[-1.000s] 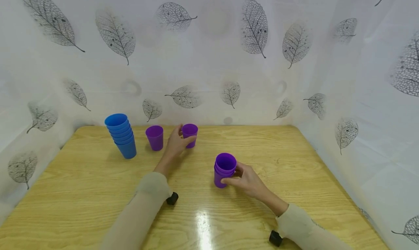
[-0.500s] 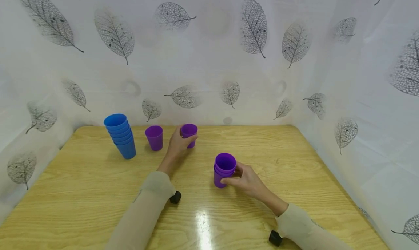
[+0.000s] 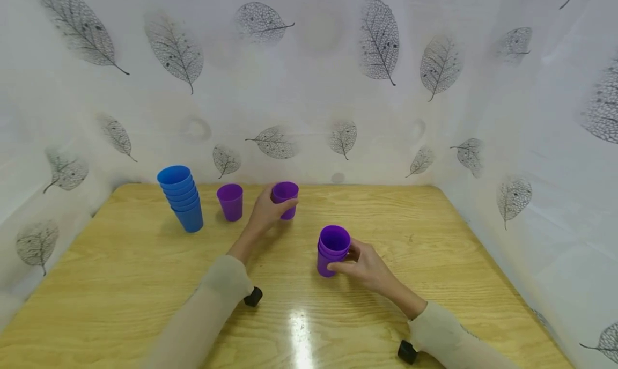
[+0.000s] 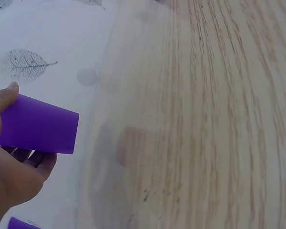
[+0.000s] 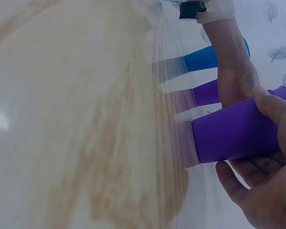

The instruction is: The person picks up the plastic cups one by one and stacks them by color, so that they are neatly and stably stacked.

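My left hand (image 3: 264, 212) grips a purple cup (image 3: 288, 212) near the table's back edge, thumb on the near side and fingers behind it. In the left wrist view that cup (image 4: 40, 126) shows a gap between its base and the tabletop. Right of the middle, my right hand (image 3: 365, 266) holds a short stack of purple cups (image 3: 325, 263) by its right side, thumb in front. The stack is upright, and its base is close to the table in the right wrist view. Another purple cup (image 3: 231, 204) stands upright by itself, left of my left hand.
A tall stack of nested blue cups (image 3: 189, 216) leans slightly at the back left. The wood-grain table (image 3: 120, 283) ends at a pale leaf-printed curtain (image 3: 309, 90) behind and on both sides. Black wrist cameras hang beneath both sleeves.
The purple cup in my left hand has come up a little and slightly to the right. My right hand and its stack keep their place; the head view has shifted a bit.
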{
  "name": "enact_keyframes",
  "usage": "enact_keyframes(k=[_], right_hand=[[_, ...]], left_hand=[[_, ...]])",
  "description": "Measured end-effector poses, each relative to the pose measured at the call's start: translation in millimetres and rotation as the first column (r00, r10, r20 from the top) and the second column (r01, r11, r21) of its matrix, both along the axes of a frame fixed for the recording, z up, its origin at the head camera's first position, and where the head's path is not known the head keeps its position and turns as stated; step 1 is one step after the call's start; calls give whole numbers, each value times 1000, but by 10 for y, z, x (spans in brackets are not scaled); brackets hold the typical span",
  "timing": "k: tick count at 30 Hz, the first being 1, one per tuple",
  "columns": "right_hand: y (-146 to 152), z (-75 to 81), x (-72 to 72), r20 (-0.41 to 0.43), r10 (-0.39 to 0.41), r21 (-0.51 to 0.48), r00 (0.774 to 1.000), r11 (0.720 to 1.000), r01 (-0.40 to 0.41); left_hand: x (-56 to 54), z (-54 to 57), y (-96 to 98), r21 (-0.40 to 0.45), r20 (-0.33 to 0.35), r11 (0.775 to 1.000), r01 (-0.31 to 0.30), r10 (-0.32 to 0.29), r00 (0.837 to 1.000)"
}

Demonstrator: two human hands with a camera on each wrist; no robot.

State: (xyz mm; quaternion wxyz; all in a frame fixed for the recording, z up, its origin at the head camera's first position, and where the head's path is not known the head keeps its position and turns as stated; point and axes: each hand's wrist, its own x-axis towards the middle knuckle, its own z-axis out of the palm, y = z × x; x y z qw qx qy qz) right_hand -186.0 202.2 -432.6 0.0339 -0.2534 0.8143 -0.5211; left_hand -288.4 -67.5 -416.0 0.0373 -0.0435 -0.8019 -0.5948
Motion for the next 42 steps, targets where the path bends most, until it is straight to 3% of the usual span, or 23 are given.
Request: enact_keyframes(k=[14, 37, 42], right_hand=[[4, 4, -1, 5, -3, 6, 1000, 1000, 3], [6, -3, 6, -4, 10, 2, 1000, 1000, -10], [12, 4, 13, -9, 17, -3, 1000, 1000, -17]], left_hand=[[395, 306, -31, -5, -21, 993, 120, -120, 993], [796, 597, 48, 61, -79, 969, 238, -233, 969], [860, 688, 107, 92, -106, 955, 282, -272, 956]])
